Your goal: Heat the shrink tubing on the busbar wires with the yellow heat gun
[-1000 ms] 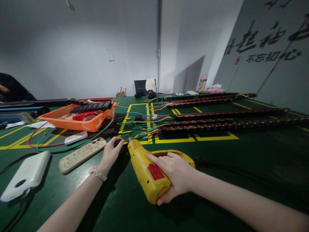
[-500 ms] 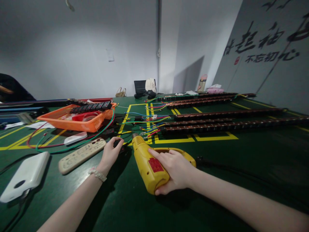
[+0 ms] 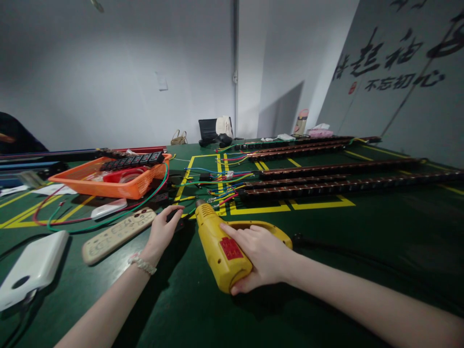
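Note:
My right hand (image 3: 259, 253) is wrapped around a yellow heat gun (image 3: 217, 246) with a red label, tilted so its nozzle points away from me. Just past the nozzle lie coloured wire ends (image 3: 224, 195) of the long dark strips (image 3: 308, 191). My left hand (image 3: 165, 227) has its fingers pinched together left of the nozzle, at a small dark thing I cannot make out. From there a green wire (image 3: 191, 211) runs toward the nozzle. The beige power strip (image 3: 119, 237) lies close beside my left hand.
An orange basket (image 3: 94, 188) with black parts and red material stands at left. Near it are red and green wires, a small white case (image 3: 108, 209) and a white power bank (image 3: 34, 268). A black cord (image 3: 337, 249) trails right. Another person's dark sleeve (image 3: 16, 133) shows far left.
The whole view has shifted slightly, so things appear a little further left. Both hands and the heat gun keep nearly the same pose.

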A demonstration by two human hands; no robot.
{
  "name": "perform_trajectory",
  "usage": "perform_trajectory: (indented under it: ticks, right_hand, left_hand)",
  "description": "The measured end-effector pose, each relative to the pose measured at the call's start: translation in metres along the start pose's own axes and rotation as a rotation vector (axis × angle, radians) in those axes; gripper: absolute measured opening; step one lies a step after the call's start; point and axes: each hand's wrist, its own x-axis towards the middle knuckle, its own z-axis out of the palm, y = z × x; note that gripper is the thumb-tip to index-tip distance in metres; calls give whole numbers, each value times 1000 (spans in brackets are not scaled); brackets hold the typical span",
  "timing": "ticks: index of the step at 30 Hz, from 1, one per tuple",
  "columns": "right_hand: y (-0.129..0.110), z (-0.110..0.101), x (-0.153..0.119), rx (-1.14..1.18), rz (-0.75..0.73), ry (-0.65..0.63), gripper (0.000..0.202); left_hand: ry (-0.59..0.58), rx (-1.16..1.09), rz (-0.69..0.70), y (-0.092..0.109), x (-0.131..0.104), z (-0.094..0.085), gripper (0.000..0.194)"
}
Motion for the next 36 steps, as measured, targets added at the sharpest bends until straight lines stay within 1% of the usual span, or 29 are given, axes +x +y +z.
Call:
perform_trajectory:
  ticks: [6,19,24,29,33,36]
  right_hand:
    - [-7,1,-4,-2,-1,-9,116]
    - [-7,1,-7,89,-165,-39,119]
    - [-6,1,-8,112,-211,-40,116]
    - [-5,0,-7,105,-203,-45,117]
    - [-5,3,-6,99,-191,-36,122]
    - [-7,5,-5,82,-170,-21,121]
  left_hand:
    - [-12,-2,4,-5,1,2,33]
    - [-1,-5,-17,0,0,2,30]
    - [-5,-11,-32,-1,0,2,32]
    - [-8,-10,-39,0,0,2,32]
    - [1,-9,-32,-1,1,2,31]
    - [-8,-8,-35,-3,1,2,33]
